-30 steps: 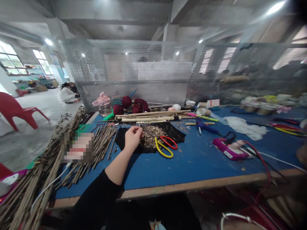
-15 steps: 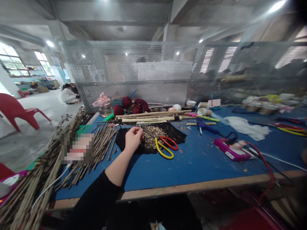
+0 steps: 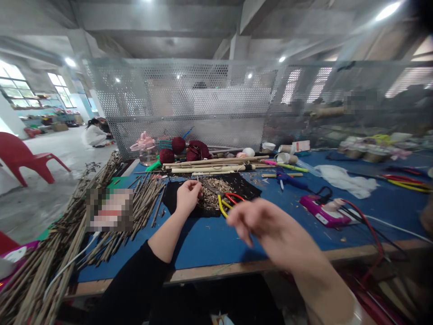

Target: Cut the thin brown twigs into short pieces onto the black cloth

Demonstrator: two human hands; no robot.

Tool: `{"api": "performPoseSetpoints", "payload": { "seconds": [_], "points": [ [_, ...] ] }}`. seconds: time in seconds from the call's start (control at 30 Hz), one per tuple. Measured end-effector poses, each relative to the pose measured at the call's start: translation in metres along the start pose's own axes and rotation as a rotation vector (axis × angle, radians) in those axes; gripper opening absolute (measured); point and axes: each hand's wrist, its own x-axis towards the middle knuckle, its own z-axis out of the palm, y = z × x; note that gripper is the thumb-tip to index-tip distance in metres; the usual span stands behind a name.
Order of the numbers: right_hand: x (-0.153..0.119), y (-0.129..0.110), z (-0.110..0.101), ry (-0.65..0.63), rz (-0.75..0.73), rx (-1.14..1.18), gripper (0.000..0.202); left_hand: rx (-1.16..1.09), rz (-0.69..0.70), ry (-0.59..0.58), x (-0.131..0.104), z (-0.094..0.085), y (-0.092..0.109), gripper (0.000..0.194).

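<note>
My left hand point(image 3: 188, 197) is closed in a pinch above a black cloth point(image 3: 172, 191); whatever its fingertips hold is too small or hidden to make out. A heap of short cut twig pieces point(image 3: 219, 186) lies on that cloth. Scissors with one red and one yellow handle point(image 3: 220, 206) rest across the heap, their blades pointing toward my left fingertips. My right hand point(image 3: 260, 221), smeared by motion, hovers over the near side of the handles with its fingers apart, hiding part of them. Nothing shows in it.
Long dry stems point(image 3: 64, 253) and cut sticks point(image 3: 145, 198) cover the left side. Behind the cloth lie pale rods point(image 3: 209, 170) and dark red yarn balls point(image 3: 178, 145). Rightward are a blue glue gun point(image 3: 291, 180) and a purple power strip point(image 3: 324, 212) with cords. A perforated screen point(image 3: 182, 104) stands behind.
My right hand has come into view from the lower right, over the scissors' handles. My left hand has kept its pinch in the same place.
</note>
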Motion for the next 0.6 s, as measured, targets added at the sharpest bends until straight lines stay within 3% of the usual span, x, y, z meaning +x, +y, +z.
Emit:
{"api": "performPoseSetpoints", "payload": {
  "seconds": [0.07,0.13,0.17,0.3,0.4,0.6],
  "points": [
    [0.066,-0.053,-0.015,0.093,0.127,-0.364,0.020,0.000,-0.009,-0.006,0.000,0.000,0.000,0.024],
    [0.104,-0.084,-0.021,0.180,0.235,-0.756,0.022,-0.004,-0.023,-0.011,0.001,-0.001,0.000,0.025],
    [0.113,-0.089,-0.021,0.134,0.295,-0.880,0.022,-0.008,-0.032,-0.011,0.001,-0.001,0.000,0.025],
    [0.118,-0.073,-0.020,-0.042,0.389,-1.016,0.033,-0.008,-0.051,-0.017,0.002,-0.001,0.001,0.023],
    [0.122,-0.063,-0.018,-0.061,0.380,-1.099,0.042,-0.005,-0.047,-0.028,0.001,-0.002,0.000,0.024],
    [0.137,-0.069,-0.020,-0.063,0.392,-1.110,0.046,-0.014,-0.050,-0.009,0.002,-0.003,-0.001,0.026]
  ]
}}
